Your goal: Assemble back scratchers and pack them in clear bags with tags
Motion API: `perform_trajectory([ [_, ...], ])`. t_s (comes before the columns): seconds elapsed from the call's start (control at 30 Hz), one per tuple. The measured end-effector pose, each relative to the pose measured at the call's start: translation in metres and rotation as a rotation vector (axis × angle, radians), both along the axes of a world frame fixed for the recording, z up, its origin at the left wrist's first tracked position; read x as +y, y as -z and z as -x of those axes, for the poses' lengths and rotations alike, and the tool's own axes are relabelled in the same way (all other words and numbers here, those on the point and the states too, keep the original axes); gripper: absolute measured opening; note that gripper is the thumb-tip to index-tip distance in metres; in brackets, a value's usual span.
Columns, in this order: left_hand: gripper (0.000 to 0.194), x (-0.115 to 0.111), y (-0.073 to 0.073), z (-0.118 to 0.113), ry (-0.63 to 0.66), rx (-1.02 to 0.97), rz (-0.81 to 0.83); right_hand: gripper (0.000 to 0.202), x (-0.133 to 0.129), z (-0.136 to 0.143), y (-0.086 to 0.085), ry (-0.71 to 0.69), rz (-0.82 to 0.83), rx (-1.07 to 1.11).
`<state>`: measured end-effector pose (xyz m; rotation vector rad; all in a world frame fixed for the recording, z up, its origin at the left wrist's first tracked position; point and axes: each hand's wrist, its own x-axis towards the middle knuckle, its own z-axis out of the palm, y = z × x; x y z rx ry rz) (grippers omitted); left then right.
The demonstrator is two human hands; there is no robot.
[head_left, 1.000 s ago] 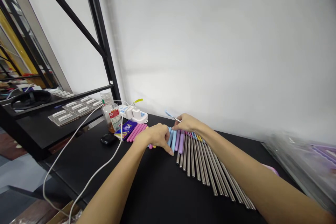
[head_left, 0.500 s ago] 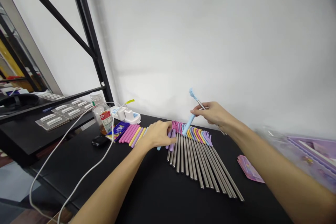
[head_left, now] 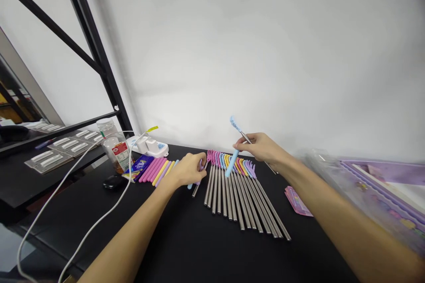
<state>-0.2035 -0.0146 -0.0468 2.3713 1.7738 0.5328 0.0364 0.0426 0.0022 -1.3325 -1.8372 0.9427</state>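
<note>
My left hand point(head_left: 189, 170) is closed, its thumb and fingertips around a purple handle point(head_left: 198, 182), mostly hidden by the fingers. Beside it lies a thin metal rod point(head_left: 195, 191), a little apart from the others. My right hand point(head_left: 257, 146) grips a back scratcher with a light blue claw head point(head_left: 233, 122) and a metal shaft, raised above the table. The same hand also pinches a light blue handle point(head_left: 231, 164), which points down over the row. Below it, several back scratchers point(head_left: 244, 203) with metal shafts and coloured claw heads lie fanned out side by side.
Several pink, yellow and purple handles point(head_left: 158, 171) lie left of my left hand. Near them are a blue packet point(head_left: 141, 166), a black object point(head_left: 114, 182), a jar point(head_left: 119, 152), a white power strip point(head_left: 152, 147) and a white cable point(head_left: 130, 181). Pink cards point(head_left: 297, 201) lie at right.
My left hand has closed its fingers, and one rod beside it now lies apart from the fan. My right hand still holds the light blue scratcher and handle. The view has shifted slightly right.
</note>
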Motion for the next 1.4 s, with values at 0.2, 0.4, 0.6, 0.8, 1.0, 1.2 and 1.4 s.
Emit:
perform_trajectory([
  [0.2,0.017,0.0,-0.002,0.001,0.012,0.003,0.018,0.028,-0.002,0.001,0.001,-0.005,0.01,0.019],
  [0.4,0.012,0.002,0.0,0.001,0.051,-0.002,0.041,0.026,-0.009,0.0,-0.005,-0.022,0.016,0.036],
  [0.6,0.021,-0.009,-0.014,-0.015,0.08,-0.174,-0.078,0.027,-0.019,-0.008,-0.005,-0.047,0.086,0.125],
  [0.8,0.034,-0.03,-0.025,-0.072,0.28,-0.434,-0.043,0.036,-0.039,-0.021,0.001,-0.042,0.19,0.374],
  [1.0,0.034,-0.026,-0.017,-0.114,0.247,-0.394,-0.002,0.031,-0.059,-0.056,0.004,0.067,0.136,0.619],
  [1.2,0.036,-0.037,-0.006,-0.124,0.239,-0.164,-0.101,0.032,-0.078,-0.1,0.012,0.195,-0.102,0.643],
  [1.4,0.033,-0.045,0.01,-0.124,0.275,-0.117,-0.258,0.029,-0.095,-0.099,0.025,0.251,-0.241,0.83],
])
